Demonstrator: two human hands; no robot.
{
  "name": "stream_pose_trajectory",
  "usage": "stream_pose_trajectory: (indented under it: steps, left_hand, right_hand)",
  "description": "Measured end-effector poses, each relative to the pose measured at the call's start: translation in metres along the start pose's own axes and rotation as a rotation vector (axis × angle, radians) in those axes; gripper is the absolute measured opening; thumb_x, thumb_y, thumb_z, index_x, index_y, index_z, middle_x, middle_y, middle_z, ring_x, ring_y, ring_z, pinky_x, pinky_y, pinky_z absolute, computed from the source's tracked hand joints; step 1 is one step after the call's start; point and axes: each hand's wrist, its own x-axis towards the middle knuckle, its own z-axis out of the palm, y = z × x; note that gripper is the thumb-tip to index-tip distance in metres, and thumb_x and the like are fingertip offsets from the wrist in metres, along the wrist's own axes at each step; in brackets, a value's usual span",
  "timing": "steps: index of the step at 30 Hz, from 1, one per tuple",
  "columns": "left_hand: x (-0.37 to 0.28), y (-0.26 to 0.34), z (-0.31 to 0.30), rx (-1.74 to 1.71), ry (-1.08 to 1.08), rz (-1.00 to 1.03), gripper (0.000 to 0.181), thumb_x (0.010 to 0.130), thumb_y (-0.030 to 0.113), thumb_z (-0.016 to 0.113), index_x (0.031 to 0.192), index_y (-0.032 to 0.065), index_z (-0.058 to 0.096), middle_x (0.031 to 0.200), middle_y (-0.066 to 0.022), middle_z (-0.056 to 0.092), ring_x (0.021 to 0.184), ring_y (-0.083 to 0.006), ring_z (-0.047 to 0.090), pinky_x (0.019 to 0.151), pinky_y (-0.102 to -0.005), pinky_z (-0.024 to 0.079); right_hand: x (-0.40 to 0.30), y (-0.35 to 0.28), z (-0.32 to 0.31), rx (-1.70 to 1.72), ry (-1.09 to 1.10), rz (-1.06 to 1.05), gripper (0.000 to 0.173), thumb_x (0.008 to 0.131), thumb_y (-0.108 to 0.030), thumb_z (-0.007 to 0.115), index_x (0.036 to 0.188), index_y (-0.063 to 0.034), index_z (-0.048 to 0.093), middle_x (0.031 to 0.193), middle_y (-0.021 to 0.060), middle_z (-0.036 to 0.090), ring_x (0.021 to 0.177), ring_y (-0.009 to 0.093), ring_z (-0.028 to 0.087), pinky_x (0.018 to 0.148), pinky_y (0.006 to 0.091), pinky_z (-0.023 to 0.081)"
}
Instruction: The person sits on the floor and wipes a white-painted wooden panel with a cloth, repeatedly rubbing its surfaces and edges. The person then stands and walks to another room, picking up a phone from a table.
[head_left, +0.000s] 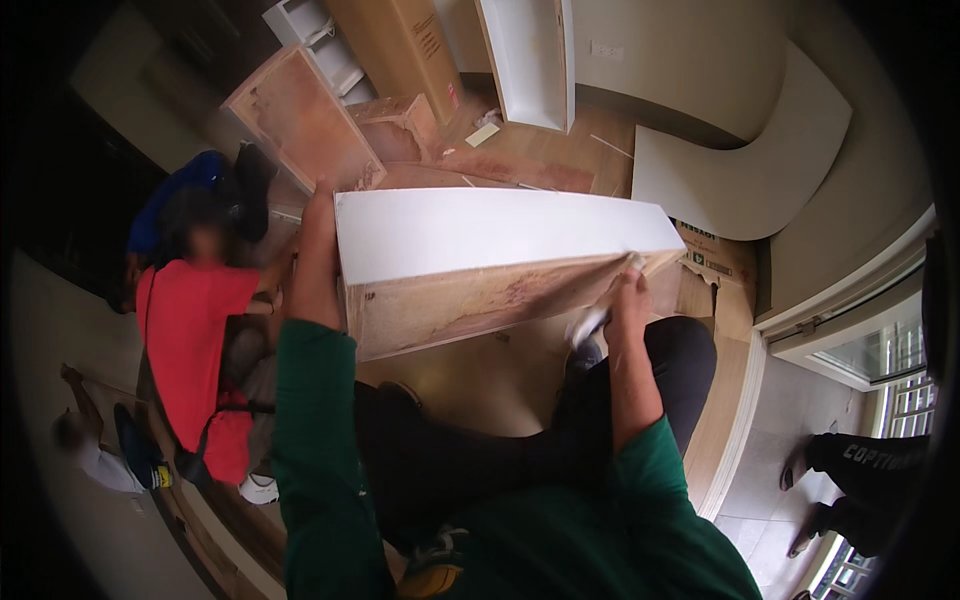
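A long wooden box (510, 232) with one white face and bare, stained wood on the side nearest me lies tilted across my knees' front. My left hand (324, 191) grips its far left corner, fingers mostly hidden behind the end. At the right end, my right hand (630, 300) is closed around a small whitish object (589, 326), blurred and partly covered, so its kind is unclear. The top of that hand touches the lower edge of the wood near the right corner.
Another stained wooden box (304, 120) stands beyond my left hand. A co-worker in a red shirt (187, 337) crouches at left, close to my arm. A white open cabinet (529, 67) and tall cardboard box (401, 52) stand behind; a curved white panel (735, 180) lies right.
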Motion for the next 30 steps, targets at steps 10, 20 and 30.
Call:
stream_pose_trajectory:
  steps: [10,20,30]
  left_hand:
    - [0.003,-0.013,0.001,-0.015,0.15,0.009,0.058,0.096,0.05,0.037,0.11,-0.0015,0.06,0.101,-0.0125,0.064,0.088,-0.0211,0.062,0.08,-0.0315,0.048]
    - [-0.012,-0.015,0.008,-0.073,0.115,-0.012,0.066,0.096,0.05,0.031,0.116,-0.0066,0.058,0.111,-0.0176,0.062,0.101,-0.0253,0.059,0.09,-0.0341,0.043]
    - [0.019,-0.036,0.008,-0.153,0.069,-0.009,0.064,0.097,0.05,0.032,0.113,-0.0065,0.057,0.104,-0.0168,0.063,0.093,-0.024,0.061,0.085,-0.0341,0.046]
  right_hand:
    - [-0.134,0.051,0.073,-0.527,-0.763,-0.895,0.035,0.085,-0.013,0.064,0.112,0.0018,0.049,0.099,0.0209,0.047,0.087,0.037,0.052,0.077,0.0424,0.045]
    - [-0.115,0.037,0.083,-0.527,-0.531,-1.203,0.032,0.079,-0.001,0.067,0.11,-0.0041,0.061,0.11,0.0196,0.047,0.102,0.034,0.05,0.084,0.0378,0.046]
    - [-0.144,0.014,0.09,-0.485,-0.871,-1.095,0.023,0.077,-0.003,0.068,0.1,-0.0027,0.063,0.109,0.0165,0.05,0.096,0.03,0.054,0.079,0.0364,0.049]
